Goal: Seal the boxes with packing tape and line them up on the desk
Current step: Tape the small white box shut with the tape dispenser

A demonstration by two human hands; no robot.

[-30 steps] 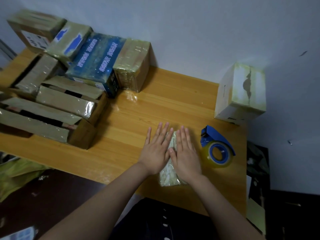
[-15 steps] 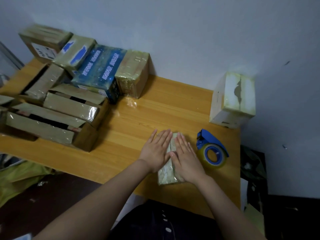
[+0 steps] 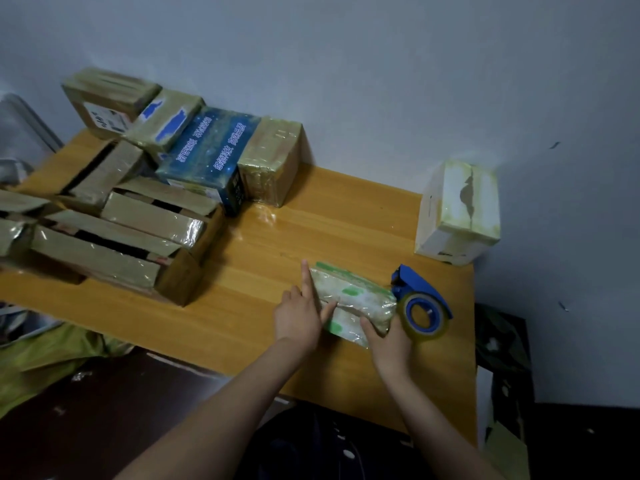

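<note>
the box (image 3: 353, 299) lies flat on the counter (image 3: 263, 306), near the front right, turned slantwise. the left hand (image 3: 298, 318) is at its left end, index finger straight along the edge and thumb laid over the top, its grip clamped on that end. the right hand (image 3: 389, 342) has its grip clamped on the near right corner, fingers curled over it. the tape gun (image 3: 420, 308) sits just beside the box's right end. a white box (image 3: 457, 209) stands by the wall, well apart. a pile (image 3: 138, 209) of boxes crowds the left.
</note>
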